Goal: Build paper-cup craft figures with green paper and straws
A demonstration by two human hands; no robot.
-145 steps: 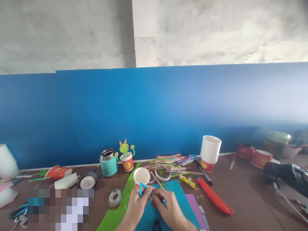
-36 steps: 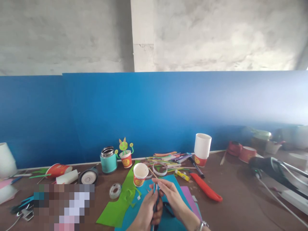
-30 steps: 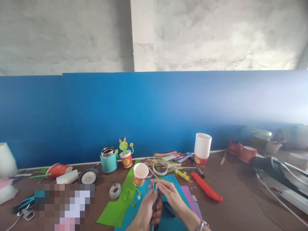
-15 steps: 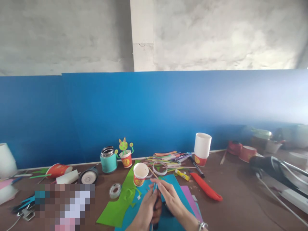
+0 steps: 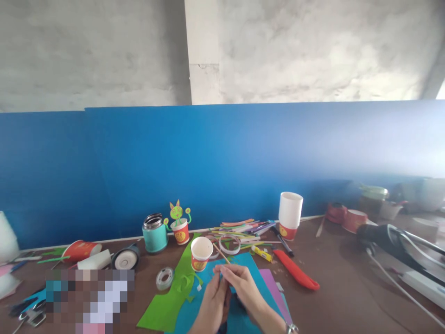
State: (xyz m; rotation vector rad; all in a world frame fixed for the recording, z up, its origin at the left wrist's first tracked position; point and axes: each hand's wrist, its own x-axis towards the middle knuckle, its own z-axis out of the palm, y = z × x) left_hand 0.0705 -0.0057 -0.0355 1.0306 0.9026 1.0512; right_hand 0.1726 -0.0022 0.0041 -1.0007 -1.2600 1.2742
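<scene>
Fingers (image 5: 229,274) drawn together at the tips, with bare right hand (image 5: 245,285) touching bare left hand (image 5: 212,299), both just in front of an upright red-and-white paper cup (image 5: 199,265) with a yellow emblem. Cannot tell what, if anything, is pinched at the tips. Nearer than the cup, below the left hand: a dark object (image 5: 222,327), mostly hidden, too covered to identify or to tell whether gripped. Right of the cup, slanting toward the right fingertips: a thin, pale wooden stick (image 5: 221,253). Under both hands, in front of the cup: a flat blue sheet (image 5: 253,265), and beside its right edge a flat purple sheet (image 5: 272,287). To the cup's left: a cut, bright green sheet (image 5: 156,311) and a round roll of clear tape (image 5: 168,281). Behind the cup to the left: an open turquoise metal flask (image 5: 155,239) and a small green cat-faced figure (image 5: 176,213) rising from another paper cup (image 5: 181,233). Behind the cup to the right, on the brown worktop (image 5: 330,287): a loose pile of thin coloured strips (image 5: 243,228), a yellow glue stick (image 5: 262,253) and a tall stack of white paper cups (image 5: 290,211).
</scene>
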